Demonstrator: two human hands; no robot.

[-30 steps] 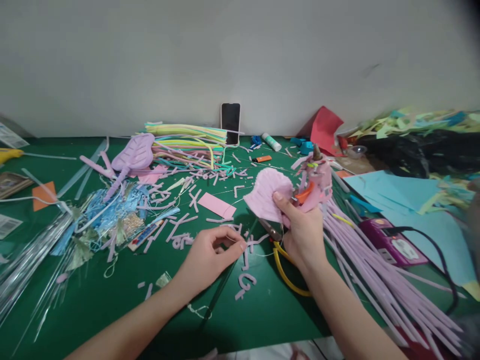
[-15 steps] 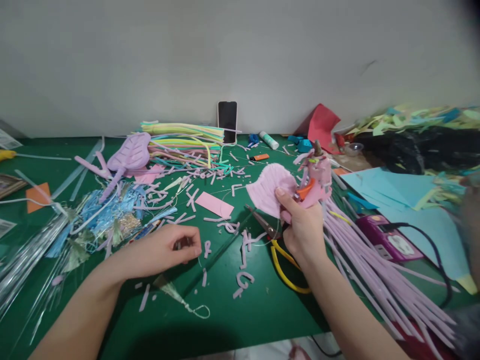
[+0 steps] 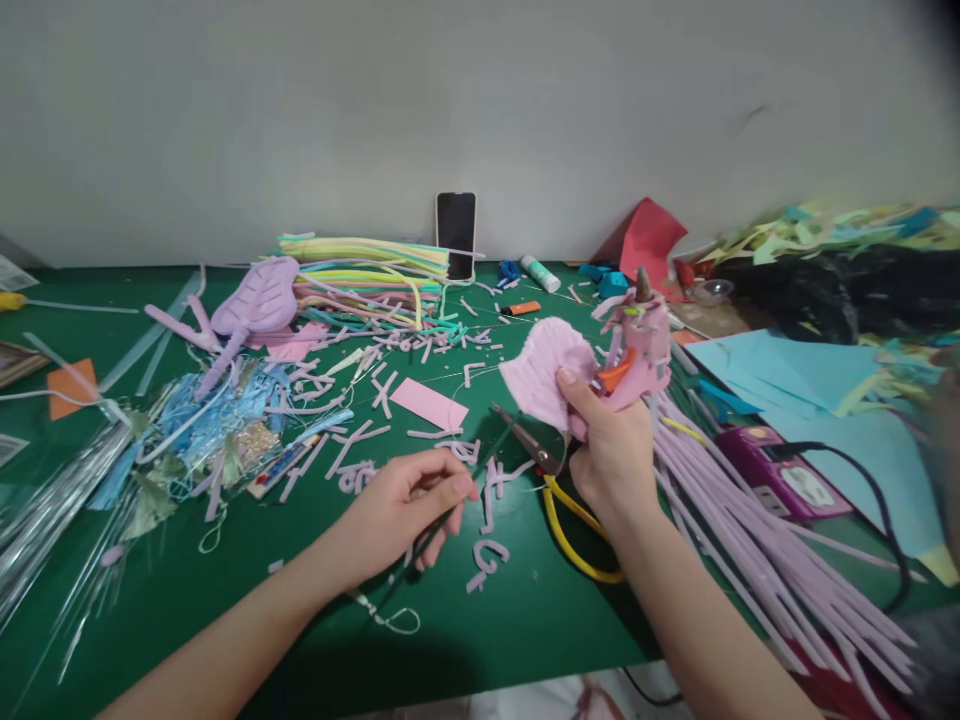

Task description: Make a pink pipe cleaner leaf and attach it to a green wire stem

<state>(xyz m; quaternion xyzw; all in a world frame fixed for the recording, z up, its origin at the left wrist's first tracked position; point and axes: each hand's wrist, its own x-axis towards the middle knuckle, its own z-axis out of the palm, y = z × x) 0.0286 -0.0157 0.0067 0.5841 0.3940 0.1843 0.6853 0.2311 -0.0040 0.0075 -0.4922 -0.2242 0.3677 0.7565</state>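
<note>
My right hand (image 3: 613, 445) is closed on a lilac fuzzy petal-shaped piece (image 3: 546, 372), thumb pressed on its face. Just beyond those fingers a pink glue gun (image 3: 643, 345) with an orange trigger points its nozzle upward; whether the hand touches it is hidden. My left hand (image 3: 420, 505) hovers over the table front with fingers curled and thumb against them; anything between them is too small to make out. Scissors (image 3: 576, 530) with yellow handles lie beside my right hand, blades partly apart. Lilac pipe cleaner offcuts (image 3: 489, 560) are scattered around my left hand.
Lilac pipe cleaners (image 3: 750, 540) fan out at right by a purple device (image 3: 780, 475) with a black cable. A finished lilac leaf (image 3: 259, 298), blue tassels (image 3: 191, 415) and coloured pipe cleaners (image 3: 360, 258) lie left. A phone (image 3: 455, 235) leans on the wall.
My left hand has moved right, nearer the scissors, and now covers part of the pale tassel and some offcuts. My right hand keeps its hold on the lilac piece.
</note>
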